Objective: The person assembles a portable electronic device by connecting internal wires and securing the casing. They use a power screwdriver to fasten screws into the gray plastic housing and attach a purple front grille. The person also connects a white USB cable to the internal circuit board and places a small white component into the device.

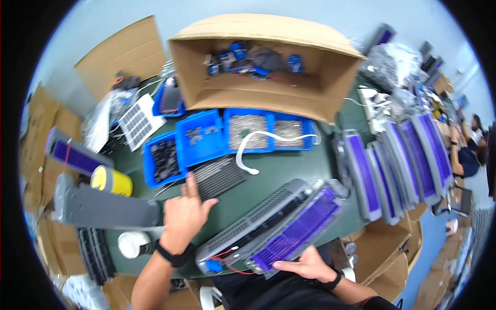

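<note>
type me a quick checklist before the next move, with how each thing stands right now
1. Right hand has a grip on the purple panel: ok, thumb on its lower end.
2. Left hand free: ok, fingers spread, nothing seen in it.
3. Red wires tucked away: not ok, they stick out loose at the near end of the grey housing.
4. White cable clear of the housing: ok, its near end lies apart from it.
5. Purple panel undamaged: cannot tell, the picture is too blurred there.
</note>
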Motion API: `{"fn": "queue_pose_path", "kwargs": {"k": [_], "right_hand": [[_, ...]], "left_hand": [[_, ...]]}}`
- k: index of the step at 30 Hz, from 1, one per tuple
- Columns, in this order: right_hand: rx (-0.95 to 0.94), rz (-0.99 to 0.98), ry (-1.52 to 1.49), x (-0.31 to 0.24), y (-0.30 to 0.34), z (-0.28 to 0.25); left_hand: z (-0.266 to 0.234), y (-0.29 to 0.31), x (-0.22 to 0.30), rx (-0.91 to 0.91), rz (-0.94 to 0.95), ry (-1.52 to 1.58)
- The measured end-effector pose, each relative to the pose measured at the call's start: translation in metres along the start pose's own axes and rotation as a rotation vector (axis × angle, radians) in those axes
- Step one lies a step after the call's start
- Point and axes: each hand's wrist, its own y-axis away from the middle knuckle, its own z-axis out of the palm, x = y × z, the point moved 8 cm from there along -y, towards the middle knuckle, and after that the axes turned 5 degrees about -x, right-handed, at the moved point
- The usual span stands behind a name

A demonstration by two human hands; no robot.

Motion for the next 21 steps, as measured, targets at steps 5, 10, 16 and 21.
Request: {"fn": "queue_pose_path", "kwargs": {"k": [5, 10, 16, 21], "right_hand": [[-0.116, 0.312, 0.068, 0.011, 0.012, -0.004], [-0.374, 0.141, 0.381, -0.051, 0.045, -0.067], [0.009, -0.310, 0.169, -0.130, 0.036, -0.099], [-0.002, -0.157, 0.541, -0.121, -0.018, -0.086]], "left_hand": [[0.020, 0.016, -0.003, 0.032, -0.001, -0.118], [0.021, 0.038, -0.001, 0.097, 0.015, -0.067], [0.014, 0.050, 0.001, 0.100, 0.041, 0.016], [0.011, 0.057, -0.004, 0.112, 0.058, 0.072]]}}
